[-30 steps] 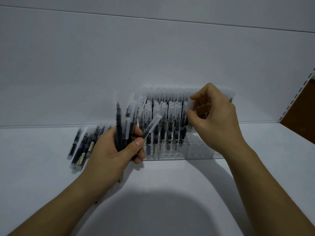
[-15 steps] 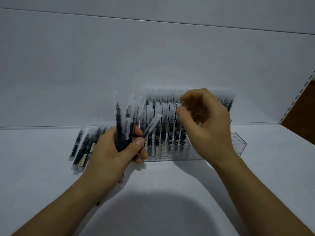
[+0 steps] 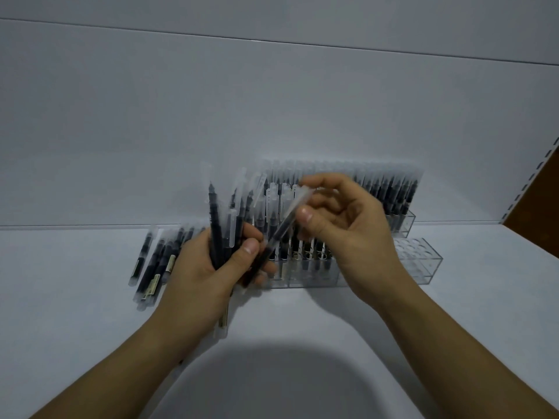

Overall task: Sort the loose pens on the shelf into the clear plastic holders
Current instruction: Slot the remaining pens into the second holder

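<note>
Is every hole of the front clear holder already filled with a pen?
No, the right end of the front holder shows several empty holes.

Right hand (image 3: 348,237) left the front holder (image 3: 422,264), shifted left, pinched the tilted pen (image 3: 282,228) in the left hand (image 3: 202,273) bundle (image 3: 216,228).

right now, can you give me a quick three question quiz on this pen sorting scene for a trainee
1. True or false: the left hand grips just one pen.
2. Where do the loose pens lie on the shelf? A) left of the left hand B) at the shelf's far right C) at the shelf's front edge
3. Fill in: the front holder has its empty holes at its ____ end.
Key: 1 false, it grips a bundle of pens. 2 A. 3 right.
</note>
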Motion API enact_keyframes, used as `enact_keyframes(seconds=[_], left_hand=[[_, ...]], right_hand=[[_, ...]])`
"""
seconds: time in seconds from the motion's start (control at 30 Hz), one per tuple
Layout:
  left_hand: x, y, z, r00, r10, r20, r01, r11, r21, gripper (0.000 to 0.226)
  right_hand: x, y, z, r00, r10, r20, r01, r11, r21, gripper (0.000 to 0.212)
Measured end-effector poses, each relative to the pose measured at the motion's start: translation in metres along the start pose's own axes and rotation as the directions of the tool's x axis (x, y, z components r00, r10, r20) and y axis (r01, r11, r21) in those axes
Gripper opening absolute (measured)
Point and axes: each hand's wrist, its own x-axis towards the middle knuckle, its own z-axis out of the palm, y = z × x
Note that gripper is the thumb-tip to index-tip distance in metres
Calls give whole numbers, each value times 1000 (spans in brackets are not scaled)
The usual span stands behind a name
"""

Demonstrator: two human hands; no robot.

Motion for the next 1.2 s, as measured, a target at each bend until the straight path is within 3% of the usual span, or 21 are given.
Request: enact_keyframes(seconds=[0.13, 0.3, 0.4, 0.67, 0.83, 1.03, 1.2], left_hand=[[0, 2, -3, 997, 72, -27, -68, 989, 132, 23], [1, -1, -3, 997, 73, 16, -74, 990, 118, 33], [1, -2, -2, 999, 49, 14, -50, 998, 42, 14], [3, 2, -3, 988, 148, 44, -153, 971, 186, 38], [4, 3, -2, 986, 167, -19, -162, 973, 163, 21], [2, 3, -2, 982, 166, -89, -136, 952, 274, 28], [1, 9, 0, 977, 162, -137, -122, 957, 265, 25]], right_hand=[[5, -7, -10, 985, -1, -175, 32, 984, 173, 27], [8, -4, -18, 930, -103, -354, 119, 993, 24, 24], [8, -4, -19, 898, -189, -397, 164, 982, -96, 24], [5, 5, -19, 882, -401, -248, 280, 869, -409, 26], [7, 9, -16, 892, -403, -207, 281, 850, -445, 24], [8, 18, -12, 915, -393, -92, 276, 776, -567, 23], [6, 24, -6, 912, -409, -34, 295, 711, -638, 25]])
